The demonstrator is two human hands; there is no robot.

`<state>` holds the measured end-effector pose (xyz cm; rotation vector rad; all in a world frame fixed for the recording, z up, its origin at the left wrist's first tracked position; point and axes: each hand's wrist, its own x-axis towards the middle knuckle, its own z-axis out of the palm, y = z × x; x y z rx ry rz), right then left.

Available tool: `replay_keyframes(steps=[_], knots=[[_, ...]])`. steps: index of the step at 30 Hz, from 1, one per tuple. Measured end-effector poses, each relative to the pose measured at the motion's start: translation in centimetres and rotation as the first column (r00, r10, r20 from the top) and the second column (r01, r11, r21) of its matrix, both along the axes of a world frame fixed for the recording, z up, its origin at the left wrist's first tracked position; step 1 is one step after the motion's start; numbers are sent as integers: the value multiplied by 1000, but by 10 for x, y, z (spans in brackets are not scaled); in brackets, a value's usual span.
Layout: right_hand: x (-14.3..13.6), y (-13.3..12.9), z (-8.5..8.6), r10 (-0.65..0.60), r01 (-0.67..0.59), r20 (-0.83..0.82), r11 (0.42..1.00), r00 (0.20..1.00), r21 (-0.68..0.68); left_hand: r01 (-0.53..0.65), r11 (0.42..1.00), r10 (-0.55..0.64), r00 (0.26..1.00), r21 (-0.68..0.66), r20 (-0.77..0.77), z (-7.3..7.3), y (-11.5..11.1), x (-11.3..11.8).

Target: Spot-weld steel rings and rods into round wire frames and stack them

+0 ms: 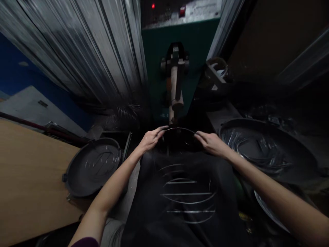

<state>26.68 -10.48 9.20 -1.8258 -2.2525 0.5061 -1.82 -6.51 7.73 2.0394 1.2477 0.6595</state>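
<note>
seemingly, in the head view, the work is midway: the wire ring (180, 128) is bent round, at centre, with the left hand (151, 139) and right hand (212, 142) each pinching one side. whether it joins the bars and arcs (189, 194) over the dark cloth (144, 206) at 6 o'clock, i can't tell; more wire pieces sit in the left pan (77, 175) at 8 and right pan (303, 161) at 4. the machine arm (174, 80) crowds 12; room seems widest toward 6, between the pan rims.
</note>
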Motion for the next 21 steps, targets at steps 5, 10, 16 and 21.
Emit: replay_keyframes(steps=[5,10,16,21], knots=[[23,-37,-1,-242,250,-62,940,968,231,-227,783,479,814,-580,328,-59,-105,-36],[23,-52,-9,-332,400,-260,871,907,284,164,368,715,579,-915,392,-91,-152,-10],[46,-85,-63,-280,393,-541,913,793,104,-102,434,894,170,-895,414,-74,-94,14],[149,-175,-132,-840,847,-118,529,530,47,-295,422,898,263,-857,352,-63,-75,19]])
